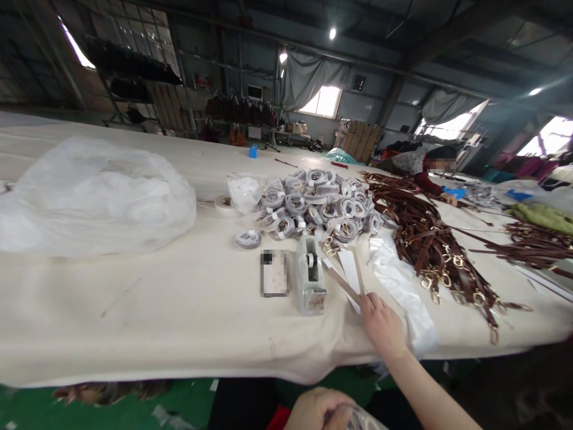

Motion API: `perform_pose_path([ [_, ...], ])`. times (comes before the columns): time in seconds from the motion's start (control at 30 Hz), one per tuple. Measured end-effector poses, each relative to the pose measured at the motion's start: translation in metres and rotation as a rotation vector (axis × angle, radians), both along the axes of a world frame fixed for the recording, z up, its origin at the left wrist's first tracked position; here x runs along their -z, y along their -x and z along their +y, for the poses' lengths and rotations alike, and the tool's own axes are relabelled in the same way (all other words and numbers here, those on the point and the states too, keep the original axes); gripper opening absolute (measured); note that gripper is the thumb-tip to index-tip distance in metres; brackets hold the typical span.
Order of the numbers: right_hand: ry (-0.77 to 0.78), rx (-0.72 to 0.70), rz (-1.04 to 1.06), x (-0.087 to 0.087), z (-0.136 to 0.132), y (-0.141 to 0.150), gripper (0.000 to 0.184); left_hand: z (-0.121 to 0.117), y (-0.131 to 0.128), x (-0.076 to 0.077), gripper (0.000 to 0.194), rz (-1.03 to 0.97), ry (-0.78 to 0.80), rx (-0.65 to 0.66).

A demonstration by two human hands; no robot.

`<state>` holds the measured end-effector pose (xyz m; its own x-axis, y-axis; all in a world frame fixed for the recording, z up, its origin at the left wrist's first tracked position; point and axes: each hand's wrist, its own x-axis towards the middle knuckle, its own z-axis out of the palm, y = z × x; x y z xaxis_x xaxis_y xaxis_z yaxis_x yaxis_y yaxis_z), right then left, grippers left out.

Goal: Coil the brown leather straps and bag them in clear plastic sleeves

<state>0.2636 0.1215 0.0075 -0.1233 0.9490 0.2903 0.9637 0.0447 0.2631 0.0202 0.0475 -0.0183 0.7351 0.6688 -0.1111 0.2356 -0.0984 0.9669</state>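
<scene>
Low at the bottom edge, my left hand [317, 407] is closed around a greyish plastic-wrapped bundle [360, 420], cut off by the frame. My right hand [381, 325] reaches over the table, its fingertips closed on a narrow grey-brown paper strip [344, 280]. White paper strips [351, 269] lie fanned out beneath and beside it. Just left of them stands a tape dispenser [310, 278]. A phone-sized item [274, 273], blurred out, lies left of the dispenser. Behind it is a pile of coiled, wrapped straps [313, 202], with one coil [248, 239] apart.
Brown straps with gold clasps [425, 239] are heaped to the right. White plastic sleeves [398, 280] lie beside my right hand. A large translucent bag [102, 197] covers the table's left part. Another person [436, 170] sits across at the far right.
</scene>
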Motion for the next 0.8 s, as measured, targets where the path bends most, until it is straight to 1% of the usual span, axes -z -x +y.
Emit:
perform_pose_path([
  [0.07,0.001,-0.058,0.016,0.008,-0.017,0.002,0.028,0.0,-0.005,0.005,0.052,-0.022,-0.06,-0.026],
  [0.13,0.005,-0.12,0.046,0.015,-0.028,0.005,0.029,0.0,-0.008,0.006,0.056,-0.055,-0.119,-0.046],
  [0.23,-0.005,-0.174,0.113,0.018,-0.034,0.01,0.023,-0.002,-0.011,0.003,0.049,-0.075,-0.138,-0.047],
  [0.33,-0.034,-0.168,0.198,0.013,-0.031,0.013,0.02,-0.004,-0.013,-0.004,0.04,-0.071,-0.136,-0.05],
  [0.43,-0.101,-0.078,0.307,-0.002,-0.035,0.008,0.026,-0.005,-0.011,-0.012,0.035,-0.037,-0.099,-0.059],
  [0.53,-0.151,0.055,0.445,-0.028,-0.056,-0.003,0.032,-0.007,-0.007,-0.022,0.031,0.034,-0.058,-0.077],
  [0.57,-0.128,0.081,0.502,-0.038,-0.065,-0.006,0.034,-0.008,-0.005,-0.026,0.03,0.055,-0.063,-0.076],
  [0.63,-0.016,0.117,0.629,-0.057,-0.084,-0.009,0.038,-0.011,-0.003,-0.034,0.031,0.086,-0.1,-0.049],
  [0.7,0.079,0.073,0.682,-0.071,-0.101,-0.009,0.038,-0.012,-0.001,-0.041,0.036,0.099,-0.136,-0.003],
  [0.8,0.203,-0.102,0.751,-0.085,-0.121,-0.004,0.029,-0.01,-0.002,-0.048,0.05,0.07,-0.1,0.047],
])
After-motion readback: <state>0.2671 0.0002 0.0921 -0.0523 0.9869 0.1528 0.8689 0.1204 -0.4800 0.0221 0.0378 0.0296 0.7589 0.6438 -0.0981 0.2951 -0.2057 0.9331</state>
